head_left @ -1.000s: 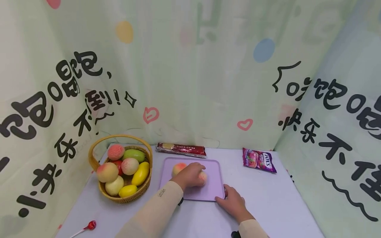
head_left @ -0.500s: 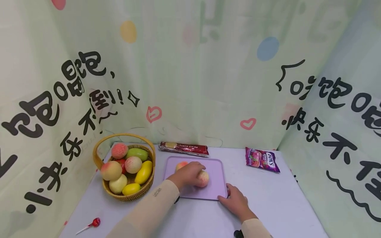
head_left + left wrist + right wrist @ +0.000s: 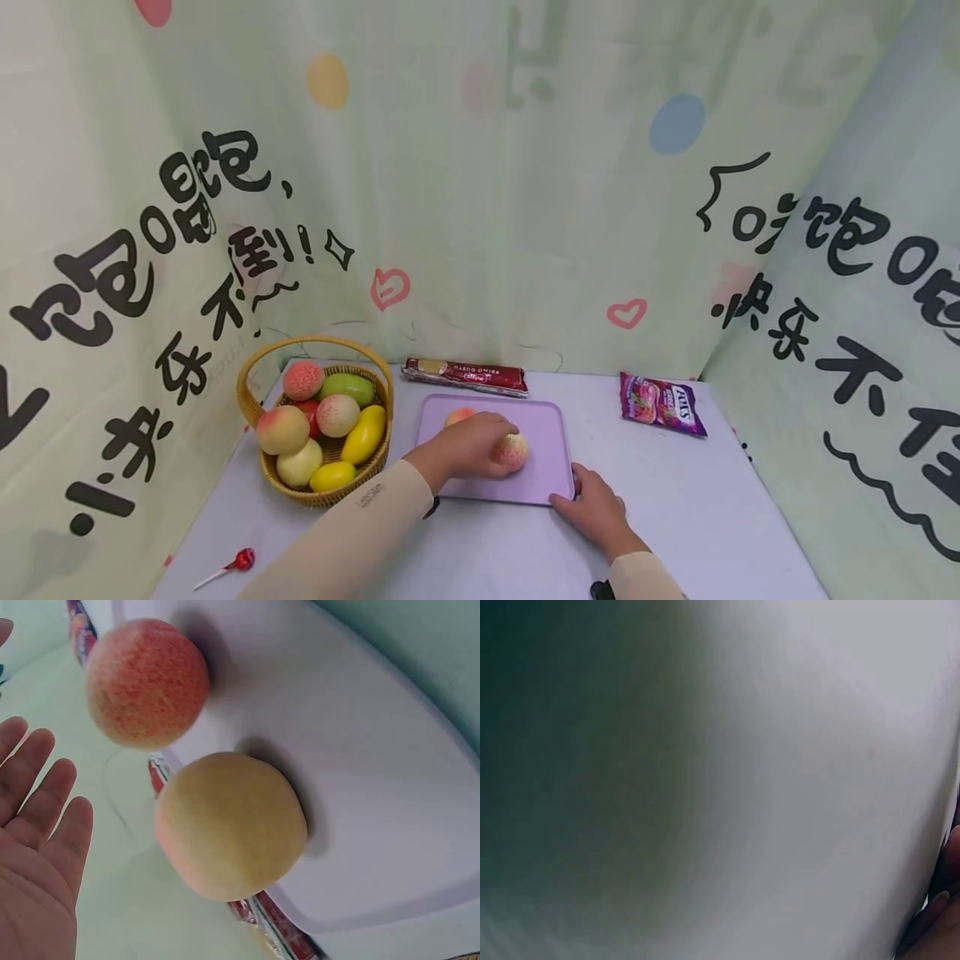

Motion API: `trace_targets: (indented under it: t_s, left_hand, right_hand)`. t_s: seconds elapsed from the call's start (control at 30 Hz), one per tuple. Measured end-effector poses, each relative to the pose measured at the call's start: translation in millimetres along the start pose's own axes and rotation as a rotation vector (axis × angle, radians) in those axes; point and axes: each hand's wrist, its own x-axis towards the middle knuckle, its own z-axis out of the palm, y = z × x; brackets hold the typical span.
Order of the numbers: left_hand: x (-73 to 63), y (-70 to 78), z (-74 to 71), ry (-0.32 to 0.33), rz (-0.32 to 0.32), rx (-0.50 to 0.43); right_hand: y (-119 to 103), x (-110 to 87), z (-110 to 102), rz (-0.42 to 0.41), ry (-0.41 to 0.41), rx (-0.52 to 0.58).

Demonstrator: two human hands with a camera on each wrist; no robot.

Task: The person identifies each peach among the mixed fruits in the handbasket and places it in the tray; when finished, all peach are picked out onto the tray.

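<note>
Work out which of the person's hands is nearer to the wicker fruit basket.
Left. The left hand is over the lilac tray, right of the wicker fruit basket, while the right hand grips the tray's near right corner, farther right.

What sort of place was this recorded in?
Probably a staged tabletop booth: printed curtains stand behind and on both sides of a pale table, where a fruit basket, a lilac tray and a purple snack packet are set out.
</note>
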Motion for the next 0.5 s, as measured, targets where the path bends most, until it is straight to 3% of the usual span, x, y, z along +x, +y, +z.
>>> trace_targets:
  t_s: [0.27, 0.5]
  left_hand:
    - [-17.2, 5.9, -11.1, 0.013, 0.06, 0.036]
    - [-38.4, 2.7, -22.1, 0.019, 0.07, 0.015]
  right_hand:
    - [-2.6, -0.6, -1.7, -0.011, 0.01, 0.001]
    - [-1.6, -0.5, 0.0, 0.011, -0.002, 0.004]
